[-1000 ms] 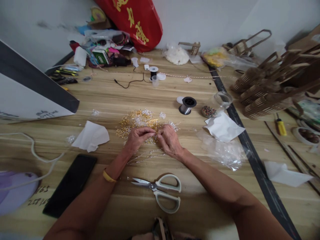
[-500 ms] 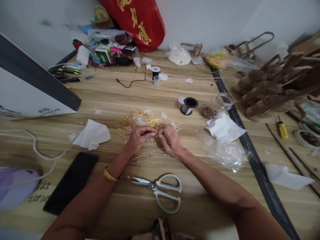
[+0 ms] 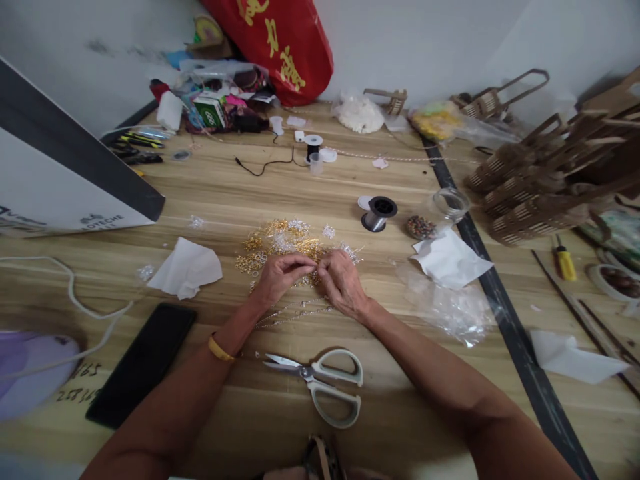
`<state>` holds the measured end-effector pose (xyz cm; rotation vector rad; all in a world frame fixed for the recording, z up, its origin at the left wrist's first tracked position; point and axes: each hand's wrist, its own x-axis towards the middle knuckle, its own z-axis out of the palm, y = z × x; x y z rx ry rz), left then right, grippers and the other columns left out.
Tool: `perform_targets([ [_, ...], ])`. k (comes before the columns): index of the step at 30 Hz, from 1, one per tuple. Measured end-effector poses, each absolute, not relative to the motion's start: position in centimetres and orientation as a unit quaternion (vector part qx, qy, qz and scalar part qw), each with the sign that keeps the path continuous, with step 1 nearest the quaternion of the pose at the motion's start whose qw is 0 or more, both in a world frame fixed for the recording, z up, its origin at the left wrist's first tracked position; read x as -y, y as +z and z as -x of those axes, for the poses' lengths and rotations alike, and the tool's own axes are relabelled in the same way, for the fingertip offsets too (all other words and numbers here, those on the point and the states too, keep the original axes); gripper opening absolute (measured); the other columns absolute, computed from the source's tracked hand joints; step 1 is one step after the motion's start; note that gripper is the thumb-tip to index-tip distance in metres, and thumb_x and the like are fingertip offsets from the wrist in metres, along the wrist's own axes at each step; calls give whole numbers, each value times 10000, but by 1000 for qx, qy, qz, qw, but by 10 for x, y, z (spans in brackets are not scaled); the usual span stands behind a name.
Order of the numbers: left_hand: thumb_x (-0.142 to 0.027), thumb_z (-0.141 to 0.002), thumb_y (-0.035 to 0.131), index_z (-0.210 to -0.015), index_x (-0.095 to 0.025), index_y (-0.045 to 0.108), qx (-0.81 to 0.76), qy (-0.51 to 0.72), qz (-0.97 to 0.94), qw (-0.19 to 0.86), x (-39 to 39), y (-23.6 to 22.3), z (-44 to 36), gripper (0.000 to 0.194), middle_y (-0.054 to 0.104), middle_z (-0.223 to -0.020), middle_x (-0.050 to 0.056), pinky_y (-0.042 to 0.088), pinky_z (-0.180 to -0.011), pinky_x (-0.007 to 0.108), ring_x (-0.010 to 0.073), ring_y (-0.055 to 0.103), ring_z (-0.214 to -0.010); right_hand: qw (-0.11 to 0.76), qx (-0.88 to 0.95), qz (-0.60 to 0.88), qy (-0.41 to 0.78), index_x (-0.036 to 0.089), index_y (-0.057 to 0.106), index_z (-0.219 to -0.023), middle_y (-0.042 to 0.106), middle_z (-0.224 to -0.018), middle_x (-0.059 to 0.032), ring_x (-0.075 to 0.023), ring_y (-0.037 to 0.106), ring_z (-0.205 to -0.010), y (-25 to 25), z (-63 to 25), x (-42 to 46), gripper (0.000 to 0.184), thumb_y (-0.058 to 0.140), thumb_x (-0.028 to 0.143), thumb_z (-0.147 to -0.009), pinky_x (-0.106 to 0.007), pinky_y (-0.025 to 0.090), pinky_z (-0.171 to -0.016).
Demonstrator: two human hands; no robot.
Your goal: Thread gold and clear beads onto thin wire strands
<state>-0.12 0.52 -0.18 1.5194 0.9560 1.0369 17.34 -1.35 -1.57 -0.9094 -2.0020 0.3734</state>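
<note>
My left hand [image 3: 278,277] and my right hand [image 3: 342,283] meet fingertip to fingertip, each closed in a pinch. Whatever lies between the fingers is too small to make out. Just beyond them spreads a pile of gold and silver jewelry findings [image 3: 256,261], rings and pins among them. A thin silver chain [image 3: 295,315] runs on the table beneath and between my wrists. Closer to me lie scissors [image 3: 320,383] with pale handles, blades pointing left and slightly apart.
A black phone [image 3: 143,363] and white paper [image 3: 186,268] lie left. Rightward are a wire spool [image 3: 379,213], a clear jar of beads [image 3: 423,225], plastic bags [image 3: 457,313] and a yellow-handled screwdriver [image 3: 565,261]. Brown woven baskets [image 3: 530,193] stand far right; a white box [image 3: 65,180] rises at left.
Both hands stay pinched together in nearly the same place. The whole view has shifted very slightly; nothing on the table has visibly moved.
</note>
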Motion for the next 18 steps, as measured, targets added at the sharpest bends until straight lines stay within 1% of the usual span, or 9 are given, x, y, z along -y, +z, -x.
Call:
perform_targets([
  [7,-288,-710,718,-762,-146,730,-412,425,-619,516,-4,0,1,152,716,-780,50,493,-715,259,155,636,-739,442,803,371,148,204,469,-870,546,-789,-36,-171,491,-773,-16,-173,13,84,407,202,-926,-379,410,-811],
  [18,-271,-689,722,-761,-143,734,-426,425,-600,527,-5,0,1,147,718,-776,52,488,-686,247,152,630,-725,466,790,372,141,209,501,-899,566,-806,-38,-168,504,-782,-20,-173,13,39,468,216,-918,-357,425,-781],
])
